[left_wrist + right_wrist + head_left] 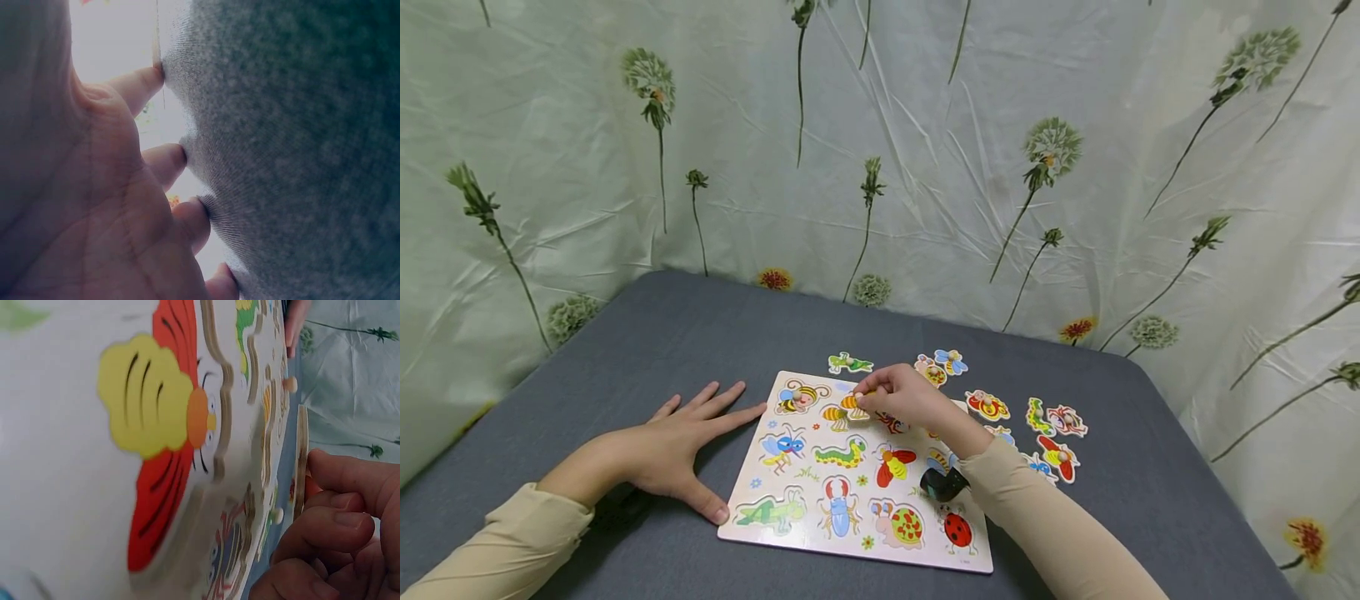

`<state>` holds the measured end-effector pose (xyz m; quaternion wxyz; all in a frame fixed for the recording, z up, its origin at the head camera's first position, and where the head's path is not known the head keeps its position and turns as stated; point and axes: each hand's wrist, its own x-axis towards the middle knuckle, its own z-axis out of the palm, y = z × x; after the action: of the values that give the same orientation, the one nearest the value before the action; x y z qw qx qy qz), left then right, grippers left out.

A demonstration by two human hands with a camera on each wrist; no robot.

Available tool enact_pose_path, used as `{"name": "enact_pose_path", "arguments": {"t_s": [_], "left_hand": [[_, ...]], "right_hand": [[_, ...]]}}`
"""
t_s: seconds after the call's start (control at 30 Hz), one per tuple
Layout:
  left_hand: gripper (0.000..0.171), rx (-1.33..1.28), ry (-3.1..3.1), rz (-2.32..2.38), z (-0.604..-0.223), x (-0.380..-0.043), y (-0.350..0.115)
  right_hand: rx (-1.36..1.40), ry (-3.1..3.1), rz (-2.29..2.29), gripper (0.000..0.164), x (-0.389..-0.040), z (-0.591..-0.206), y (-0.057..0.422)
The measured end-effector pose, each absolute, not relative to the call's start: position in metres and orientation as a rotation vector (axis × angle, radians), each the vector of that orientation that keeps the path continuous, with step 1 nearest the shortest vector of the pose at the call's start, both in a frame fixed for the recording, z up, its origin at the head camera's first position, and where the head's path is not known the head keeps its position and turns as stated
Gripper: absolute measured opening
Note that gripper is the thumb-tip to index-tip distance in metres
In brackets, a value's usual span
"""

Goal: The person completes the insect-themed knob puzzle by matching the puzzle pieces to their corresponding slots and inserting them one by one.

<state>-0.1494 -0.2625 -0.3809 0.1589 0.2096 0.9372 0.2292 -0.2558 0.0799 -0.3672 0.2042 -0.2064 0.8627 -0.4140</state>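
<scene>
Grey and flat, the bench (pixel 647 333) bears a puzzle board (pixel 812 535) in the head view, its edge met by the spread left hand (pixel 670 454) — likely to steady it — while the right hand (pixel 910 400) pinches a striped insect piece (pixel 852 404) just above. At the left wrist, straight fingertips (pixel 175 154) touch the bench, presumably bracing; at the right wrist, the piece shows edge-on, its hold partly hidden by curled fingers (pixel 331 528).

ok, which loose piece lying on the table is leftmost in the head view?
The green grasshopper, behind the board; the other pieces on the table lie farther right.
</scene>
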Motion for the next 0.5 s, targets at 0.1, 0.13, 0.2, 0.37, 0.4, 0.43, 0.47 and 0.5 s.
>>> {"name": "enact_pose_path", "arguments": {"t_s": [0.1,0.13,0.2,0.37,0.4,0.43,0.47,0.5], "left_hand": [[0.130,0.596,2.671,0.656,-0.381,-0.150,-0.263],[0.130,0.595,2.668,0.658,-0.381,-0.150,-0.263],[0.130,0.593,2.663,0.659,-0.381,-0.150,-0.263],[0.130,0.587,2.668,0.649,-0.383,-0.150,-0.263],[0.130,0.588,2.669,0.649,-0.383,-0.151,-0.263],[0.130,0.588,2.669,0.649,-0.383,-0.151,-0.263],[0.130,0.588,2.669,0.649,-0.383,-0.151,-0.263],[0.130,0.588,2.670,0.650,-0.383,-0.151,-0.263]], "right_hand": [[-0.566,2.374,-1.173,0.017,-0.254,-0.372,0.074],[-0.561,2.371,-1.172,0.016,-0.254,-0.373,0.073],[-0.550,2.373,-1.155,0.014,-0.252,-0.375,0.069],[-0.569,2.413,-1.106,0.012,-0.250,-0.377,0.061],[-0.575,2.414,-1.107,0.012,-0.250,-0.377,0.060],[-0.583,2.418,-1.106,0.012,-0.250,-0.378,0.059],[-0.583,2.421,-1.107,0.011,-0.250,-0.378,0.058],[-0.585,2.425,-1.107,0.011,-0.250,-0.379,0.057]]}}
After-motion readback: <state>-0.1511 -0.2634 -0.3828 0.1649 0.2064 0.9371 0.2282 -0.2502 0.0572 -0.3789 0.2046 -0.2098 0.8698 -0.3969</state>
